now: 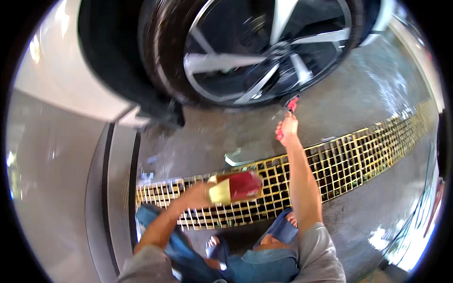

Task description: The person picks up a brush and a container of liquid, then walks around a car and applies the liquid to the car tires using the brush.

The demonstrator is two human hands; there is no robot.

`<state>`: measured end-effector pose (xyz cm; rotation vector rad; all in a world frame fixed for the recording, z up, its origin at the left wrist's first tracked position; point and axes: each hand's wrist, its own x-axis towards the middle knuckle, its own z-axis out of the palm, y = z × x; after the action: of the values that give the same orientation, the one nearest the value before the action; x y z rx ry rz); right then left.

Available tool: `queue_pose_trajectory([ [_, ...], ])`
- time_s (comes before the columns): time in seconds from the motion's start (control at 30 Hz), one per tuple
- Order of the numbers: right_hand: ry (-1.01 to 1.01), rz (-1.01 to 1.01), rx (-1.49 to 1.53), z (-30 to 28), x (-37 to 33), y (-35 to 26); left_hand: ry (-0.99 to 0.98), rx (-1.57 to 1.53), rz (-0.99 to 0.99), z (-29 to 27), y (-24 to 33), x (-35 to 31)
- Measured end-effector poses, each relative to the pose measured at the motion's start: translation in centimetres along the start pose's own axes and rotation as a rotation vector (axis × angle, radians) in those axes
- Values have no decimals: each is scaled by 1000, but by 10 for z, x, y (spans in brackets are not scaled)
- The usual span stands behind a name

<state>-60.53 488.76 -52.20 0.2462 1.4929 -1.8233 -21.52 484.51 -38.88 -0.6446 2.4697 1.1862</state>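
Brush [294,103] and container [246,185] held before a car wheel [279,49]

Blue sandals [280,227] are worn at the near edge of a yellow floor grating [340,162]; the left is closed off by a pale car body [59,80]. Over the grating, the red and yellow container is gripped by the left hand [200,194] at its left end. Farther off, to the right, the brush's red handle is wrapped by the curled right hand [288,126], its black head set at the wheel's near edge; contact cannot be told. Any print on the container is blurred.
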Motion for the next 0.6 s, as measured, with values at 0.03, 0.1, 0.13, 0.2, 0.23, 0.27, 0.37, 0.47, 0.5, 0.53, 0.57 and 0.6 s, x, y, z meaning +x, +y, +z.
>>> queue_pose_trajectory([
  [0.03, -29, 74, 73, 20, -24, 22, 18, -37, 4, 0, 1, 0],
  [0.1, -116, 396, 278, 60, -68, 50, 63, -42, -2, 3, -4, -3],
  [0.13, -190, 510, 311, 80, -87, 64, 57, -65, -20, 6, -8, -4],
  [0.2, -331, 720, 513, 110, -124, 70, 66, -62, 36, 5, -6, -9],
  [0.23, -396, 813, 684, 118, -143, 61, 59, -81, 24, 3, -2, -9],
  [0.27, -418, 862, 673, 122, -161, 51, -60, -87, -48, 0, 1, -9],
  [0.37, -535, 901, 463, 120, -226, 1, -190, -90, -58, -3, 4, -4],
  [0.47, -871, 1046, 591, 125, -248, -37, 51, -195, 84, 22, -4, -12],
  [0.5, -751, 1060, 551, 141, -258, -53, 135, -295, 169, 28, -7, -10],
  [0.53, -790, 1021, 516, 135, -258, -49, 80, -488, 111, 33, -9, -14],
  [0.57, -823, 971, 484, 125, -258, -43, 14, -674, 53, 25, -1, -8],
  [0.6, -932, 957, 421, 108, -262, -47, -27, -852, -19, 13, 6, -2],
])
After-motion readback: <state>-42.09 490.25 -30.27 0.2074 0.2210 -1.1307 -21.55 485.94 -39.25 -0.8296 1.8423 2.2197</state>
